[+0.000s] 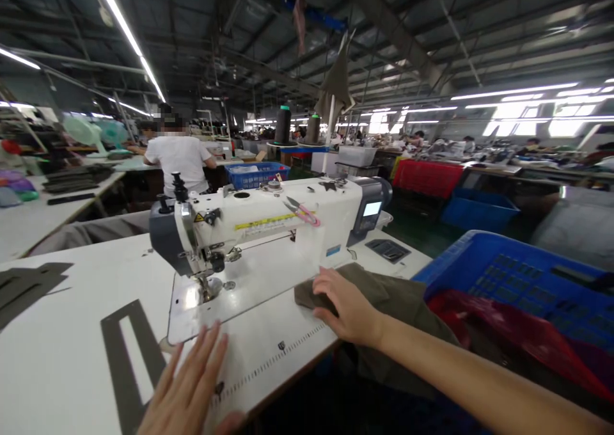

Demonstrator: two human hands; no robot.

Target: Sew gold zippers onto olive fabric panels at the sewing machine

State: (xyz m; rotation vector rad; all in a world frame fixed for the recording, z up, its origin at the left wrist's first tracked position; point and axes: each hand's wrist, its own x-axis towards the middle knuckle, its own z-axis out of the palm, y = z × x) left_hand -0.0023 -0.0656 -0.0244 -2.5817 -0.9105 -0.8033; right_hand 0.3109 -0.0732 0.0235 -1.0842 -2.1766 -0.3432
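Note:
My left hand (192, 384) rests with fingers stretched out on the white table, in front of the sewing machine (268, 214). Just left of it lies a flat grey-green template-like piece (115, 339) with a long slot. Over on the right, my right hand (348, 304) has its fingers curled on an olive-green cloth (384, 288), partly covering it. This cloth lies at the table's right front edge and drapes down toward a blue crate. The needle area (208, 288) of the machine has no cloth under it.
Pink-handled snips (303, 211) lie against the machine arm, above a yellow tape measure. More grey-green pieces (31, 284) lie at the far left. A blue crate (472, 243) holding red and dark material stands at right. A person in white (175, 157) sits beyond the machine.

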